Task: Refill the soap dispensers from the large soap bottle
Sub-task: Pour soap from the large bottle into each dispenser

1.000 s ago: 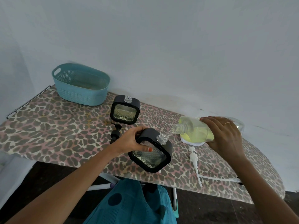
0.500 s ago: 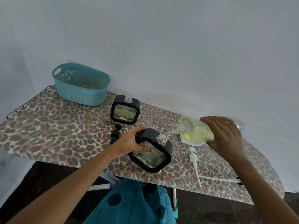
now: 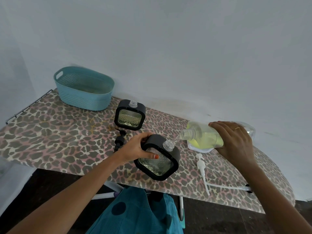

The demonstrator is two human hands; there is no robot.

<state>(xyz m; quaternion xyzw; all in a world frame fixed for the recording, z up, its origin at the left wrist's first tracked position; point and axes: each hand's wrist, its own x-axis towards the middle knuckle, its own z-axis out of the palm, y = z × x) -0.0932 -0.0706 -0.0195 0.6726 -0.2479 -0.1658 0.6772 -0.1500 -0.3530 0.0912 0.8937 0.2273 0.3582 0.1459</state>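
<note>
My left hand [image 3: 137, 147] grips a square black-framed glass dispenser [image 3: 158, 160], tilted toward the right with its open threaded neck up. My right hand [image 3: 233, 142] holds the large clear soap bottle [image 3: 202, 136] on its side, yellow-green soap inside. A thin stream runs from the bottle's mouth into the dispenser's neck. A second black-framed dispenser [image 3: 129, 115] stands upright farther back, its neck open. A black pump head [image 3: 120, 138] lies left of my left hand. A white pump with a long tube [image 3: 201, 168] lies right of the held dispenser.
All of it sits on a leopard-print ironing board [image 3: 59, 141] against a pale wall. A teal perforated basket [image 3: 84, 88] stands at the back left. A white dish [image 3: 199, 148] lies under the soap bottle. Teal clothing shows below the board's front edge.
Almost nothing has moved; both hands hold the same pose and the soap keeps streaming into the dispenser.
</note>
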